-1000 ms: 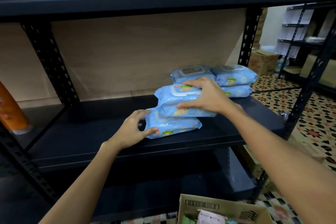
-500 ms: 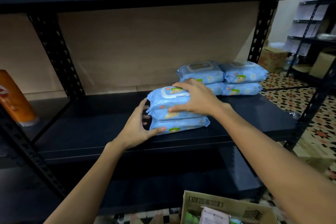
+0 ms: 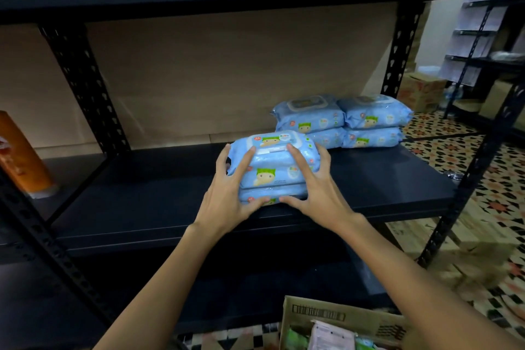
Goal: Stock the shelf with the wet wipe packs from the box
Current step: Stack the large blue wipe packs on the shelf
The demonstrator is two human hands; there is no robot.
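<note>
Two light-blue wet wipe packs lie stacked on the dark shelf board (image 3: 142, 202), near its front edge. The top pack (image 3: 272, 148) shows its white flip lid; the lower pack (image 3: 272, 194) peeks out beneath. My left hand (image 3: 227, 193) presses the stack's left side with spread, straight fingers, thumb at the lower front. My right hand (image 3: 312, 187) mirrors it on the right side. Behind them, at the back right, stand two more stacks of wipe packs (image 3: 341, 119), each two high. The cardboard box (image 3: 326, 312) sits on the floor at the bottom, with packs inside.
An orange bottle (image 3: 20, 156) stands on the neighbouring shelf bay at the left. Black perforated uprights (image 3: 466, 187) frame the bay. Bare shelf board stretches left of the front stack. Further racks and a carton (image 3: 420, 91) stand over the patterned floor at the right.
The top pack has been squared onto the lower one. My right hand came off the pack's top to its right side, and my left hand rose to cover the left side of both packs.
</note>
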